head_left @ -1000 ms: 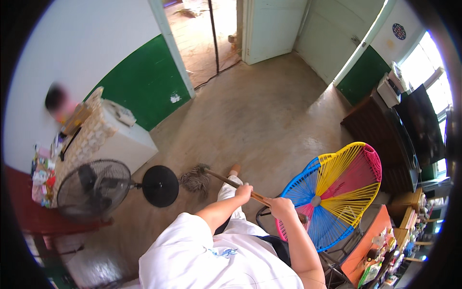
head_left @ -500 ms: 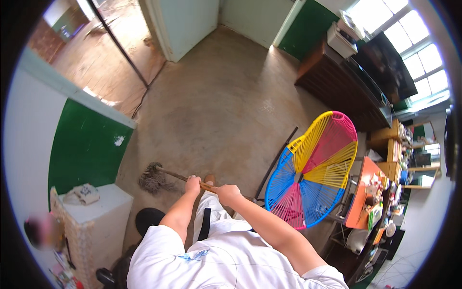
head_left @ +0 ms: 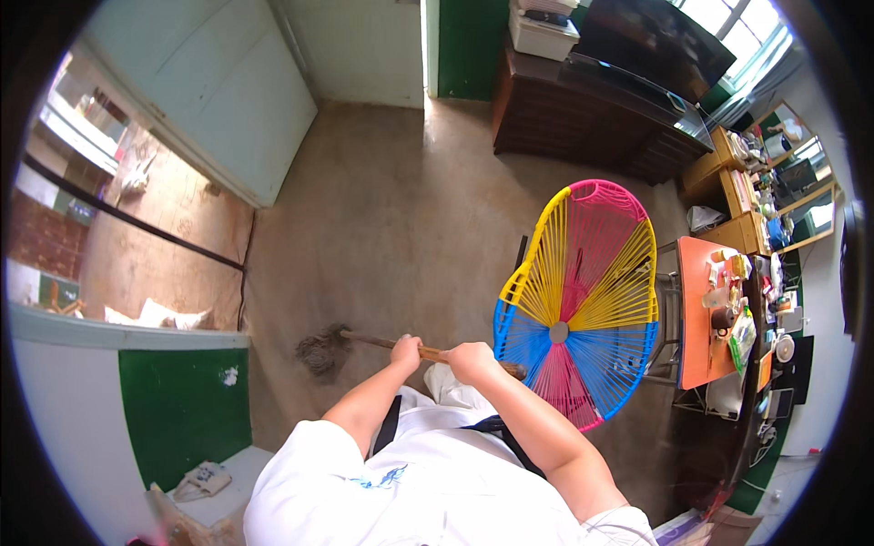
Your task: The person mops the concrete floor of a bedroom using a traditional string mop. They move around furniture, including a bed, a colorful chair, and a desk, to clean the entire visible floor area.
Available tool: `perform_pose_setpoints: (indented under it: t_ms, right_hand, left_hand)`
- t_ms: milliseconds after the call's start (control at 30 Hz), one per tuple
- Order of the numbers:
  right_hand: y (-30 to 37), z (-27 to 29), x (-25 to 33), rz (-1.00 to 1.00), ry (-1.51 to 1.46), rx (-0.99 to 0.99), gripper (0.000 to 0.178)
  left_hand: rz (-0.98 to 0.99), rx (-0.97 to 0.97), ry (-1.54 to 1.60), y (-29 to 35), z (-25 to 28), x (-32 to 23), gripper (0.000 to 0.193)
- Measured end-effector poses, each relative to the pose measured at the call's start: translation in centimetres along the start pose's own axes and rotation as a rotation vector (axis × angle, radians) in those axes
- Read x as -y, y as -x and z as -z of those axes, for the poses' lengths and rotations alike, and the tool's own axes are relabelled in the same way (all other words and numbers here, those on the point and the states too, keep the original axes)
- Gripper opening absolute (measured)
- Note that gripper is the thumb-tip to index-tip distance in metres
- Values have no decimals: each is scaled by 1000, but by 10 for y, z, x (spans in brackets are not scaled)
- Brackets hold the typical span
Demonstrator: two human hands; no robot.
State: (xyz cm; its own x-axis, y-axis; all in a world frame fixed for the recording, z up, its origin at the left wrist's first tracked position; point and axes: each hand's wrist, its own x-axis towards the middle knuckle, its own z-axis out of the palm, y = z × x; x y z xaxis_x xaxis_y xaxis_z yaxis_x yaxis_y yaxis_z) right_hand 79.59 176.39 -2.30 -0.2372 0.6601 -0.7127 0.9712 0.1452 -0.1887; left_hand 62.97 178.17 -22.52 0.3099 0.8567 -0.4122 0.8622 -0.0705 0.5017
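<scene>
Both of my hands grip the wooden handle of a mop (head_left: 369, 339) that slants across in front of me. My left hand (head_left: 406, 351) is wrapped round it nearer the head, and my right hand (head_left: 472, 362) is closed round it close to its upper end. The grey, stringy mop head (head_left: 320, 353) lies on the concrete floor (head_left: 382, 237) to the left. Just right of my right hand stands a round chair (head_left: 605, 341) woven from yellow, pink and blue cords.
A doorway with a pale door (head_left: 209, 91) opens at the left. A dark wooden cabinet (head_left: 583, 118) carrying a television (head_left: 651, 45) stands at the far right. Beyond the chair is a cluttered orange table (head_left: 696, 364). A white cabinet (head_left: 223, 491) with a cloth bag sits lower left.
My view has turned to the left and moved, so the doorway and furniture appear shifted. The mop head shows farther right in the picture, with both hands still on the handle.
</scene>
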Motion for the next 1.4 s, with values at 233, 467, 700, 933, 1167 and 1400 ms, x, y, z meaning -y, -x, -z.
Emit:
perform_pose_setpoints:
  t_ms: [233,467,700,933,1167,1400]
  right_hand:
    - [15,49,-104,-193,-90,-94,39]
    - [18,68,-195,-449,-356,-230,43]
    - [-17,122,-265,-645,-545,-304,38]
    - [-71,188,-292,-748,-558,-336,40]
    - [-87,211,-293,-627,-344,-387,33]
    - [-79,195,-269,-467,-395,-370,44]
  left_hand:
    - [-208,84,-99,-112,2,-116,9]
    - [-532,158,-149,-219,-24,-211,7]
    - [-682,306,-323,-327,-11,-288,11]
    - [-750,405,-370,-411,35,-325,9]
    - [-749,281,-270,-427,52,-309,7]
    - [-636,159,-291,-393,55,-256,8]
